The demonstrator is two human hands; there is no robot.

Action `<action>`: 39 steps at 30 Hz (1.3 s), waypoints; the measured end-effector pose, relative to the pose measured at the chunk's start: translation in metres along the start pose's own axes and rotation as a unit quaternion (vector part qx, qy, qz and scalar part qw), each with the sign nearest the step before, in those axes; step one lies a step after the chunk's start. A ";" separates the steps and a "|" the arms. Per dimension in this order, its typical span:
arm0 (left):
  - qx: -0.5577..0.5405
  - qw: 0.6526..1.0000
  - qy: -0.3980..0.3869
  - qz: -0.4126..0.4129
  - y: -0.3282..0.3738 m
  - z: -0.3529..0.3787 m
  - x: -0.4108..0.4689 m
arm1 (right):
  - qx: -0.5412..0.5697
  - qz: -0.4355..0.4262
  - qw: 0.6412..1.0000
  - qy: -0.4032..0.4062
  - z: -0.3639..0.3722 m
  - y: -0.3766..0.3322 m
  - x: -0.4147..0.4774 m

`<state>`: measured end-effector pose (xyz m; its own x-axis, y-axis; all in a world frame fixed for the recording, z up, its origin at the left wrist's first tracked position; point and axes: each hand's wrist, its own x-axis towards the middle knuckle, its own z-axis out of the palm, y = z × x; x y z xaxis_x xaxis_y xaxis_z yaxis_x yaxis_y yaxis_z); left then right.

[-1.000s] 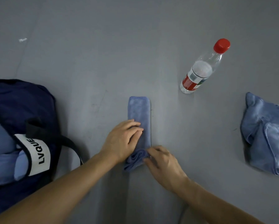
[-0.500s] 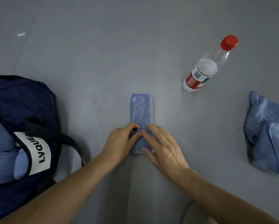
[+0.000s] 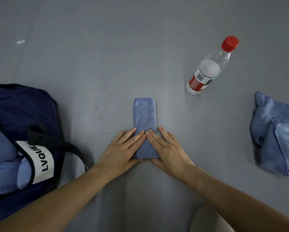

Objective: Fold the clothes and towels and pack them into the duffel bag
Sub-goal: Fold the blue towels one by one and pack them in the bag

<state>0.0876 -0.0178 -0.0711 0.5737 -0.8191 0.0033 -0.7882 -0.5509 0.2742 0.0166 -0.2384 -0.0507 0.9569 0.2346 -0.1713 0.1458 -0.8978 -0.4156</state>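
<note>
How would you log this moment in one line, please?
left hand: pressing folded towel | right hand: pressing same towel | duffel bag: left, part packed | crumpled cloth: right

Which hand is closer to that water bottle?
Right. The right hand presses the folded towel on the side facing the water bottle; the left hand presses the other side, toward the duffel bag, farther away.

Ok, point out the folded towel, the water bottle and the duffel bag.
folded blue towel (image 3: 144,114): head view, bare upper half.
water bottle (image 3: 208,69): head view, middle of its body.
navy duffel bag (image 3: 23,104): head view, dark top panel.
</note>
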 end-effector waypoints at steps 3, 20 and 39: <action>-0.054 0.998 0.037 -0.023 0.002 -0.005 0.004 | 0.041 0.013 0.999 0.009 -0.006 0.002 -0.001; -0.208 0.922 0.082 -0.316 0.008 -0.020 0.048 | 0.026 0.055 0.985 0.163 -0.015 -0.006 0.019; -0.236 0.960 -0.044 -0.148 -0.012 -0.047 0.046 | 0.118 0.057 0.991 -0.039 -0.040 0.008 0.036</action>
<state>0.1340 -0.0411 -0.0287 0.7188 -0.6603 -0.2175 -0.3942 -0.6448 0.6549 0.0624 -0.2523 -0.0250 0.9400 0.1737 -0.2937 -0.0330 -0.8104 -0.5849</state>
